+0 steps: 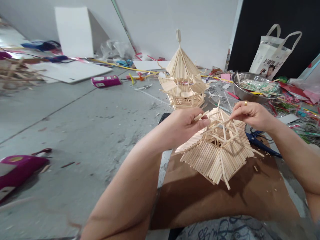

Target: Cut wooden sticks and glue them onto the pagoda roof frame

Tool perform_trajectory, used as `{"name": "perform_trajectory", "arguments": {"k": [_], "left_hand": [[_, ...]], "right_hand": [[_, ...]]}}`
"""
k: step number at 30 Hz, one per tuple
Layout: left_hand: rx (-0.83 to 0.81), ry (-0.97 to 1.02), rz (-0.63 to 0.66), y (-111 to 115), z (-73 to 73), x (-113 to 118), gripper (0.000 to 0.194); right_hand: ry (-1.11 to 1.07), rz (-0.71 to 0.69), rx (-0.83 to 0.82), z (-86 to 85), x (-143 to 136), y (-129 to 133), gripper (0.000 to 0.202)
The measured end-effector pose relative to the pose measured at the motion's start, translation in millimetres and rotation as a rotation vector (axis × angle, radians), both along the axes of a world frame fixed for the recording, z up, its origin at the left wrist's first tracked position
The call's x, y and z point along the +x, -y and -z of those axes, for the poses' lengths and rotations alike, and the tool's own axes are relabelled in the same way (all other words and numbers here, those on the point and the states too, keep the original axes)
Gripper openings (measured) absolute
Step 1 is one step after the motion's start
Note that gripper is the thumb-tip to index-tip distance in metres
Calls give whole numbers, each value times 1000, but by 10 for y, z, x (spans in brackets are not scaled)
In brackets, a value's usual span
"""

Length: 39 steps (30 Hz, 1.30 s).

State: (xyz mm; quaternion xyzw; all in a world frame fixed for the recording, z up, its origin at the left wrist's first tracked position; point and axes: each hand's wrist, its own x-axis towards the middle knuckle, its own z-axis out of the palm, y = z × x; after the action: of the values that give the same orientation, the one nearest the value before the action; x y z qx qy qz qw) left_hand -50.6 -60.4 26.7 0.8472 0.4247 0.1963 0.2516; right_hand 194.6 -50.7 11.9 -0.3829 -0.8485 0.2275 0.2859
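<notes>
A pagoda roof section [214, 163] built of thin wooden sticks lies in front of me, with an open stick frame [223, 133] rising from its middle. At the left of that frame, my left hand [191, 123] is closed on a few short wooden sticks [200, 116], thumb over fingers. My right hand [252, 115] wears a ring and pinches at the frame's upper right corner; the fingertips cover most of what they grip there, which looks like a stick end. Behind stands a taller stick pagoda [182, 83] with a pointed roof.
Brown board [225, 203] lies under the model. Blue-handled pliers [262, 145] rest to its right. A metal bowl [257, 96] holds packaged sticks, near a white bag [268, 56]. Purple boxy tools [106, 81] lie on the grey floor at left. Scraps litter the right side.
</notes>
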Motion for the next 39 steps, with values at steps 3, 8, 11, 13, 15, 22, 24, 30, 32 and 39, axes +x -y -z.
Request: {"name": "perform_trajectory", "arguments": {"k": [3, 8, 11, 13, 15, 22, 24, 30, 32, 39], "left_hand": [[9, -13, 8, -2, 4, 3, 26], [-8, -8, -1, -8, 6, 2, 27], [-6, 43, -10, -6, 12, -1, 24], [5, 92, -49, 2, 17, -3, 20], [15, 138, -101, 13, 18, -6, 18], [22, 203, -67, 20, 25, -15, 15], [5, 179, -38, 11, 24, -11, 19], [-7, 68, -10, -1, -4, 1, 31], [13, 58, 4, 4, -11, -1, 31], [39, 75, -81, -103, 69, -56, 26]], "right_hand": [[-13, -5, 3, 4, 2, 1, 16], [-15, -17, 6, 2, 9, 1, 18], [1, -11, -2, -4, 22, -2, 19], [8, -10, 3, -8, 31, -5, 19], [14, -3, 13, -11, 38, -6, 20], [35, -2, 33, -20, 22, 1, 21], [52, 12, 41, -25, 15, 18, 22], [47, 209, 122, -19, 55, 157, 20], [66, 270, 119, -19, 86, 242, 19], [172, 279, 39, 43, 222, 624, 23]]}}
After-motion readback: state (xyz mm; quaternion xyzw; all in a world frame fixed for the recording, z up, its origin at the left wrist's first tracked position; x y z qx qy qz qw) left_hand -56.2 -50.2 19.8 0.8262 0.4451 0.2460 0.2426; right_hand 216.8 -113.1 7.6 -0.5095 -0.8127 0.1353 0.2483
